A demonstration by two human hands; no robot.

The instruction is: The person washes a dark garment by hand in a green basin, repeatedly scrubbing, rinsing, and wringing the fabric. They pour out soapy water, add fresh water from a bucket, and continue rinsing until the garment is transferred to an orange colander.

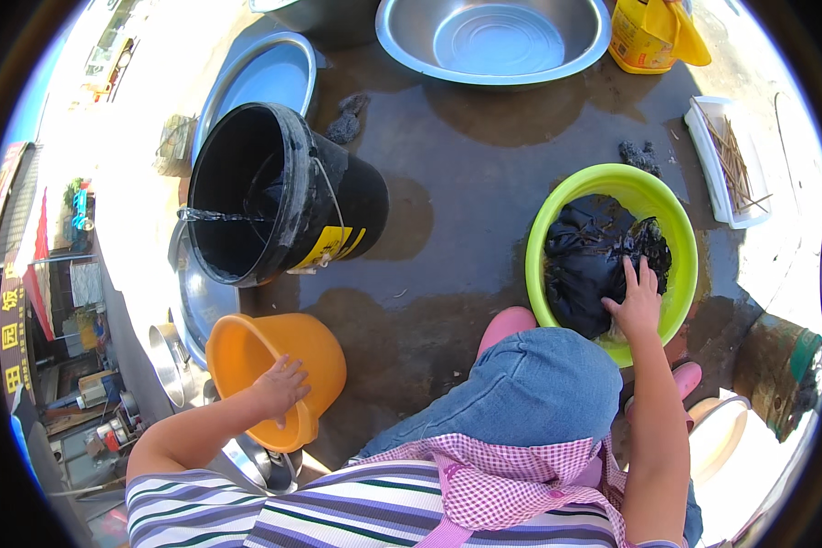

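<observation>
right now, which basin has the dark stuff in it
The lime-green basin, with the right hand over the dark stuff; the wide silvery basin at the top shows none inside.

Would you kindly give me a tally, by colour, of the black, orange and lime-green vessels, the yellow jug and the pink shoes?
Black bucket: 1
Orange tub: 1
Lime-green basin: 1
Yellow jug: 1
Pink shoes: 2
Total: 6
</observation>
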